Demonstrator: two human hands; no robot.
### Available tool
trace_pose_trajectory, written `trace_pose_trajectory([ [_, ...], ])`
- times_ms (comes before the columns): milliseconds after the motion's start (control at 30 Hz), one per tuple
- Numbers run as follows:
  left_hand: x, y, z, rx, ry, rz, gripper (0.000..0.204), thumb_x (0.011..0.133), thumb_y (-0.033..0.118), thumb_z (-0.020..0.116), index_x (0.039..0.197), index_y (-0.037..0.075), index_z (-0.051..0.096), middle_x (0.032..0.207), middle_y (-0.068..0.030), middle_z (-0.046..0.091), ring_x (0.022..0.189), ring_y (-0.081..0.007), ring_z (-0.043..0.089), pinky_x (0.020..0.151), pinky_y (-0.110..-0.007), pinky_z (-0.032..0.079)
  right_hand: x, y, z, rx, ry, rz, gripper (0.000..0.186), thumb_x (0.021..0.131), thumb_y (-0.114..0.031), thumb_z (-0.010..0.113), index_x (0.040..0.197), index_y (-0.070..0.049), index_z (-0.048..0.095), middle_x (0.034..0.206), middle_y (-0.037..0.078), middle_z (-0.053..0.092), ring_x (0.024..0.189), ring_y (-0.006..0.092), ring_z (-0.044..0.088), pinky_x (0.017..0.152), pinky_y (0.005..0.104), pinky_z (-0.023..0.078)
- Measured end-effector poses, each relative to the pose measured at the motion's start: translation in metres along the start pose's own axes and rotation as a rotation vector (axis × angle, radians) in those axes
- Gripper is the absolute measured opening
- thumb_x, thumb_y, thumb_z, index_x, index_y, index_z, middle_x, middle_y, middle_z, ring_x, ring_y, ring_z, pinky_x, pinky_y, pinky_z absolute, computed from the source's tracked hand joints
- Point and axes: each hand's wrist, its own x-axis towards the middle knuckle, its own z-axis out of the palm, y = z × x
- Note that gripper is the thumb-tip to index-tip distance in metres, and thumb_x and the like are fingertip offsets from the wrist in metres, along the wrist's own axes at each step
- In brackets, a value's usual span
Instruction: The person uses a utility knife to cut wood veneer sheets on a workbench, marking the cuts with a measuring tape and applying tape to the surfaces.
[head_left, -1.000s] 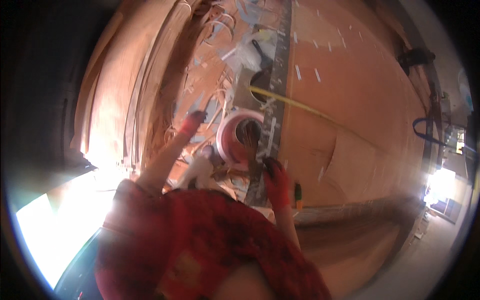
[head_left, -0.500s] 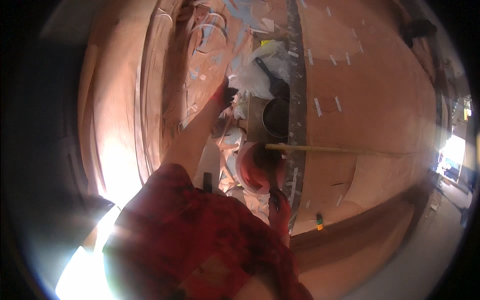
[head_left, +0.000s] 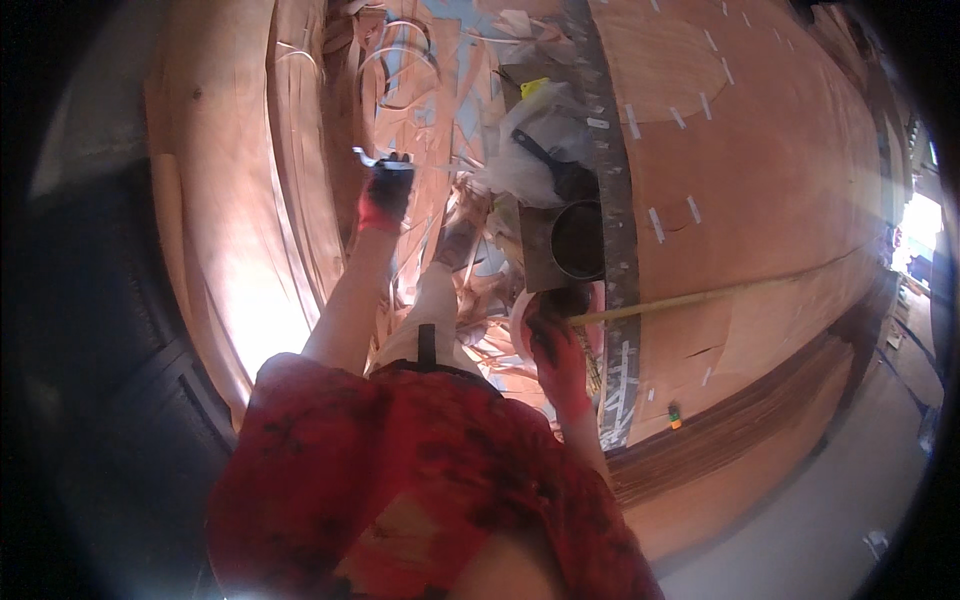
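My left hand (head_left: 387,192), in a red and black glove, is raised over wood scraps with its fingers closed on a thin white strip (head_left: 366,157). My right hand (head_left: 557,350), gloved alike, is at a pinkish-red bucket (head_left: 521,325). Its fingers are curled around a dark-handled tool whose dark end (head_left: 567,299) is in the bucket's mouth; the grip is partly blurred. Just beyond the bucket stands a dark round pot (head_left: 580,240). A black tool with a handle (head_left: 545,152) lies by a crumpled clear plastic bag (head_left: 525,170).
On the right is a large wood veneer sheet (head_left: 760,220) with short white tape pieces. A yellow measuring tape (head_left: 700,298) crosses it and hangs over the edge. A small green and orange item (head_left: 675,416) lies near its corner. Stacked veneer sheets (head_left: 225,200) line the left; loose scraps (head_left: 410,110) cover the floor.
My left hand has moved left, away from the plastic bag, with the white strip in it. My right hand has moved up over the bucket with the dark tool.
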Motion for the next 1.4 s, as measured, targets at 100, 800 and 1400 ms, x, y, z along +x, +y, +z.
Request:
trace_pose_trajectory([
  [100,-0.032,0.068,0.044,-0.494,0.031,-0.175,0.033,0.102,0.023,0.049,0.125,0.001,0.056,0.124,-0.0126,0.06,0.115,-0.0273,0.058,0.107,-0.039,0.042,0.031,0.016,0.012,-0.14,-0.028,-0.081,0.031,0.091,-0.009,0.062,0.122,-0.009,0.064,0.12,0.016,0.063,0.112,0.0358,0.06,0.095,0.0419,0.049],
  [800,-0.133,0.508,-0.008,1.213,0.506,0.282,0.031,0.104,0.021,0.048,0.125,-0.001,0.056,0.125,-0.0148,0.062,0.114,-0.0252,0.062,0.11,-0.04,0.043,0.145,-0.008,0.115,0.47,-0.074,-0.263,0.012,0.09,-0.009,0.061,0.097,-0.011,0.07,0.084,0.01,0.069,0.077,0.0251,0.066,0.074,0.0398,0.051],
  [1400,-0.264,0.091,0.184,1.012,-0.795,-0.958,0.027,0.098,0.016,0.06,0.123,0.005,0.059,0.088,-0.0044,0.067,0.072,-0.014,0.067,0.061,-0.028,0.054,-0.05,0.045,0.122,1.008,0.08,0.222,0.027,0.091,-0.021,0.069,0.111,-0.003,0.07,0.098,0.004,0.072,0.09,0.0133,0.064,0.081,0.0316,0.052],
])
